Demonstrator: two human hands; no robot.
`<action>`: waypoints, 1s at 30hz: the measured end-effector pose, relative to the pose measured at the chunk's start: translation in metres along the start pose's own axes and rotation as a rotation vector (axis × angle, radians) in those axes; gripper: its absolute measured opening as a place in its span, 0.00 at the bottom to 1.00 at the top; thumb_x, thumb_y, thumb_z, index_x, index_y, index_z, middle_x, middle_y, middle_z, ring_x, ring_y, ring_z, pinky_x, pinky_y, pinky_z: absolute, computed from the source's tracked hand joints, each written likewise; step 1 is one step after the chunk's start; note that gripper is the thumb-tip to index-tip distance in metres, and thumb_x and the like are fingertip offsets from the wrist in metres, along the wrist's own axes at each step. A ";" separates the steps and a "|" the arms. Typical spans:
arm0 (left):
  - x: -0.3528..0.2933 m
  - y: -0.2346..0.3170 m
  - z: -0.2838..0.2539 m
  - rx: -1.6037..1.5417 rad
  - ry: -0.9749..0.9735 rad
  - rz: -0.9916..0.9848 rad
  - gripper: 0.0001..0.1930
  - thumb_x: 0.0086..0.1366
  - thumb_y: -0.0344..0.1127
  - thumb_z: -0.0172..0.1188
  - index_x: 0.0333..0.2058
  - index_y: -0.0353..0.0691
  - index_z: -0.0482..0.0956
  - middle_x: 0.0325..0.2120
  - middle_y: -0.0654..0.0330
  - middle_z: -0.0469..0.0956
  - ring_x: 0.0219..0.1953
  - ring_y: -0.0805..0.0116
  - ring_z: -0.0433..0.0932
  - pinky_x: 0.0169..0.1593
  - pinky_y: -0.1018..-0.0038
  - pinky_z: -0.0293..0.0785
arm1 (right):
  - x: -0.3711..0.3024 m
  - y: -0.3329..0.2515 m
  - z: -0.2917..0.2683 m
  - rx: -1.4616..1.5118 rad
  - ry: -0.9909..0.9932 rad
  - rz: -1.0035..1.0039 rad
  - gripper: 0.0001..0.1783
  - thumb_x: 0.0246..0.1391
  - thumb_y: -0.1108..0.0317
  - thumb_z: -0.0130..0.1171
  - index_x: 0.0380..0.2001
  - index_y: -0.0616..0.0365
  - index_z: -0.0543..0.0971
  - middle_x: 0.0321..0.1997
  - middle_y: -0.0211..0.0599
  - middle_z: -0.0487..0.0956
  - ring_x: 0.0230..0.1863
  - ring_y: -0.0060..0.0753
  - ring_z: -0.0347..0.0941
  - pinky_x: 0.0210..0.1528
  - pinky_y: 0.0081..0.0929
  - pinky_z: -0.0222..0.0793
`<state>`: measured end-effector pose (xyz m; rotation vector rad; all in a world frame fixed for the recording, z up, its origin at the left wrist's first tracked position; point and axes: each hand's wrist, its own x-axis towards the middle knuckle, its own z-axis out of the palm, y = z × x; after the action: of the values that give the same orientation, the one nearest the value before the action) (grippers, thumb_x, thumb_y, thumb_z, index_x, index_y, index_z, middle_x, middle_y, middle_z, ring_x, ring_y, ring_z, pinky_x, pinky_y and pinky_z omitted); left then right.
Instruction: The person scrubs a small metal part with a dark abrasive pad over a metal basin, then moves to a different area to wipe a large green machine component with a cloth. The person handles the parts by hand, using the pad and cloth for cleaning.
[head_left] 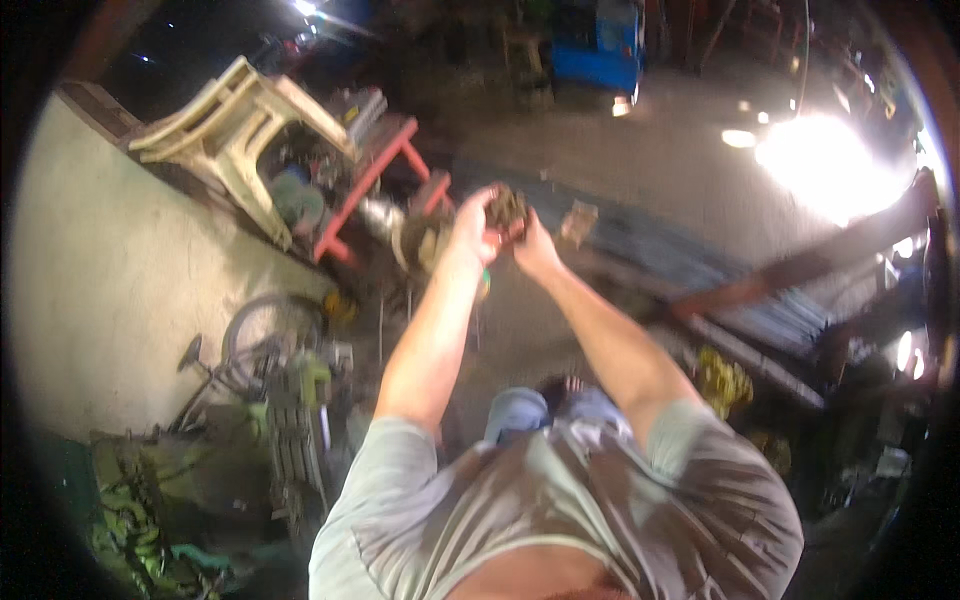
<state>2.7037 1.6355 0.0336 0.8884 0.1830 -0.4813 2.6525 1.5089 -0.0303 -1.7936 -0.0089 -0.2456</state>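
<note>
Left hand (470, 232): raised at arm's length in front of the body, fingers curled round the left side of a dark, rough lump (507, 208); the grip appears closed on it, though blur hides the fingertips.
Right hand (535, 250): brought up against the same lump from the right and below, fingers bent toward it and seemingly pinching its lower edge; whether it bears weight cannot be told.
Dark lump: held between both hands, clear of the floor, in mid-air above the workshop ground; its material cannot be identified.
Handling note, as a judgement: the piece is best kept cradled by both palms, close together, with wrists steady, since a crumbly or oily lump may slip; any turning is better done slowly, one hand re-gripped at a time.
Just beyond the hands: a small tan block (578, 221); a metal machine part (420, 235) beside a red frame (372, 180).
Further left: an overturned cream plastic chair (235, 130); a bicycle (255, 345) against the pale wall (100, 270); green machinery (290, 420).
Far side: a blue vehicle (598, 45); glaring lamps (825, 160) at right.
</note>
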 end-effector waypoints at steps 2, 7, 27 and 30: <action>0.038 -0.003 0.004 0.016 0.011 -0.017 0.10 0.72 0.41 0.51 0.44 0.46 0.78 0.39 0.57 0.83 0.39 0.56 0.83 0.40 0.54 0.83 | 0.026 0.021 -0.001 -0.069 0.060 0.049 0.37 0.50 0.70 0.60 0.64 0.69 0.63 0.59 0.60 0.76 0.64 0.55 0.71 0.64 0.39 0.67; 0.188 0.033 0.071 0.073 -0.050 -0.075 0.10 0.71 0.39 0.50 0.45 0.46 0.77 0.41 0.56 0.82 0.43 0.57 0.82 0.38 0.54 0.84 | 0.164 0.033 -0.058 -0.043 0.151 0.024 0.38 0.50 0.67 0.66 0.63 0.67 0.65 0.60 0.57 0.76 0.65 0.53 0.71 0.64 0.40 0.67; 0.510 -0.073 0.339 0.110 -0.609 -0.691 0.18 0.72 0.40 0.48 0.50 0.37 0.79 0.46 0.50 0.82 0.45 0.51 0.83 0.40 0.56 0.86 | 0.330 0.168 -0.337 -0.024 0.976 0.205 0.32 0.52 0.58 0.66 0.55 0.65 0.69 0.48 0.54 0.78 0.54 0.47 0.76 0.58 0.39 0.71; 0.573 -0.114 0.454 0.082 -0.707 -0.696 0.18 0.71 0.41 0.48 0.51 0.37 0.78 0.47 0.49 0.82 0.46 0.46 0.82 0.40 0.54 0.86 | 0.378 0.205 -0.471 0.046 1.009 0.153 0.32 0.53 0.60 0.67 0.57 0.63 0.67 0.50 0.50 0.78 0.54 0.42 0.76 0.57 0.37 0.71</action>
<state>3.1328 1.0328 0.0375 0.6687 -0.1907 -1.4260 2.9742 0.9587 -0.0619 -1.4464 0.8219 -0.9971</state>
